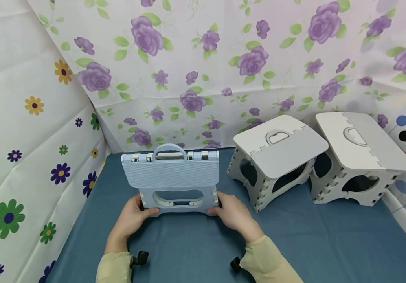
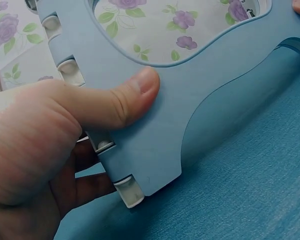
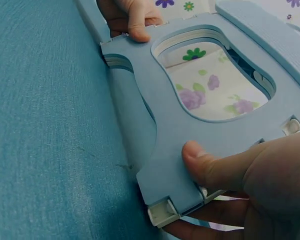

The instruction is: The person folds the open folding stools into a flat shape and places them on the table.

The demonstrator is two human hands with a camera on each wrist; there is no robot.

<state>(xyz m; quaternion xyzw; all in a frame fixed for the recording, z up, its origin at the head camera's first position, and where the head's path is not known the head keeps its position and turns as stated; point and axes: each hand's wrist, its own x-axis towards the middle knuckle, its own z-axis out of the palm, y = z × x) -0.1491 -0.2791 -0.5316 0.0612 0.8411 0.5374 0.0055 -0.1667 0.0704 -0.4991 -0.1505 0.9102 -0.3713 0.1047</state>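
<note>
A light blue folding step stool [image 1: 171,171] stands partly folded on the blue cloth, its hinged top drooping toward me and its carry handle [image 1: 169,147] uppermost. My left hand [image 1: 132,220] grips the left leg panel near the bottom; the left wrist view shows the thumb [image 2: 135,95] flat on the panel face and fingers behind the hinged edge. At the opposite side my right hand [image 1: 236,214] holds the right leg edge the same way, its thumb [image 3: 202,162] pressed on the panel [image 3: 165,170]. The fingers behind the stool are partly hidden.
Two unfolded grey-and-white step stools, one nearer [image 1: 280,157] and one at the far right [image 1: 362,153], stand side by side to the right. Flowered sheets [image 1: 188,78] hang behind and along the left. Blue cloth [image 1: 188,251] covers the surface in front.
</note>
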